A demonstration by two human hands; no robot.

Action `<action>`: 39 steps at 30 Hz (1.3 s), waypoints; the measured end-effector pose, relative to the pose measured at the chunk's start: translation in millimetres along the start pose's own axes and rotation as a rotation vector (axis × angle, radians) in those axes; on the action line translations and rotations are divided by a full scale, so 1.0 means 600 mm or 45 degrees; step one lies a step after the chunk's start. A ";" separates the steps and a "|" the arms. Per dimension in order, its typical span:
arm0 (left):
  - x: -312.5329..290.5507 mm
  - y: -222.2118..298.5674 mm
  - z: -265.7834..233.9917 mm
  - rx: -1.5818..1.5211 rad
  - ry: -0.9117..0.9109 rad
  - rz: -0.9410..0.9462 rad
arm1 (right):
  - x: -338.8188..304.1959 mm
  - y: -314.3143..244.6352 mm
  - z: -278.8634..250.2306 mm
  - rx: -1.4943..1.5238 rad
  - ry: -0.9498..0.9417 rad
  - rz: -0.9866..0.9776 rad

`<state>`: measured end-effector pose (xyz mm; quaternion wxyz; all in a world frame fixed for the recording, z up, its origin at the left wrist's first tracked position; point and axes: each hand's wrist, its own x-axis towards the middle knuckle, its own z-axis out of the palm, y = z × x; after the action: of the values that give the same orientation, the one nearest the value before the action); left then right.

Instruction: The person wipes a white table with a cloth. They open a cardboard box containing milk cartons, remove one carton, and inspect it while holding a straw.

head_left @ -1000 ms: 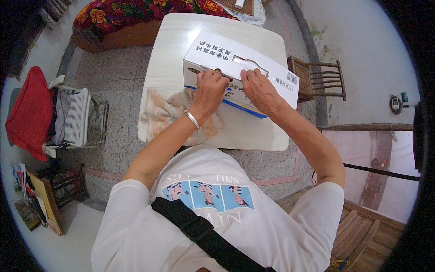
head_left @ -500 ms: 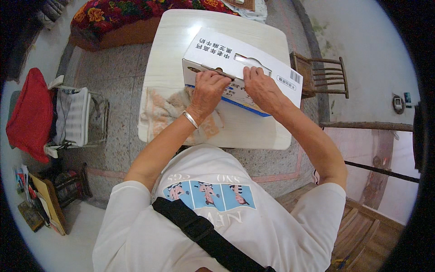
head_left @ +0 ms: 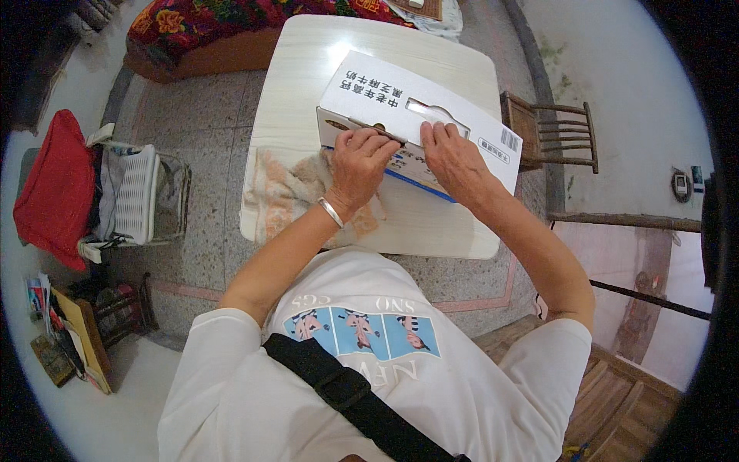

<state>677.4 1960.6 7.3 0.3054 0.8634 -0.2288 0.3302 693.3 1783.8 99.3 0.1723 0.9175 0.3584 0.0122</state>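
A white cardboard carton [head_left: 458, 98] with a blue lower edge and dark print lies at an angle on the table. Along its near top edge a flap is lifted a little, leaving a narrow gap. My left hand [head_left: 359, 163] pinches this flap with curled fingers; the thumb is partly hidden. Close beside it, my right hand [head_left: 456, 160] has its fingertips pressed together on the carton's top, by the handle cutout, with the palm over the near side. A beige and orange towel [head_left: 286, 189] lies crumpled on the table to the left, partly under my left forearm.
The pale table [head_left: 296, 73] has rounded corners. A wooden chair [head_left: 566, 135] stands at its right and a white chair [head_left: 135, 192] with a red cloth [head_left: 54, 189] at the left. Behind is a flowered cover [head_left: 200, 31]. Folders and papers [head_left: 77, 339] stand lower left.
The whole view has shifted slightly. Both hands keep nearly the same places on the carton, and the flap under my left fingers looks much the same.
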 end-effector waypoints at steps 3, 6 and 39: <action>0.001 0.003 -0.007 0.038 -0.028 -0.013 | 0.009 0.002 -0.008 0.051 -0.063 0.038; 0.001 0.006 -0.014 0.053 -0.052 -0.038 | 0.020 0.023 -0.032 0.317 -0.099 0.069; -0.004 0.014 -0.021 0.106 0.026 -0.083 | 0.152 0.009 -0.059 0.433 -0.256 -0.076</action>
<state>665.3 1963.9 16.3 0.2823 0.8790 -0.1834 0.3378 759.4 1851.1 125.1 0.0502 0.9189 0.3633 -0.1452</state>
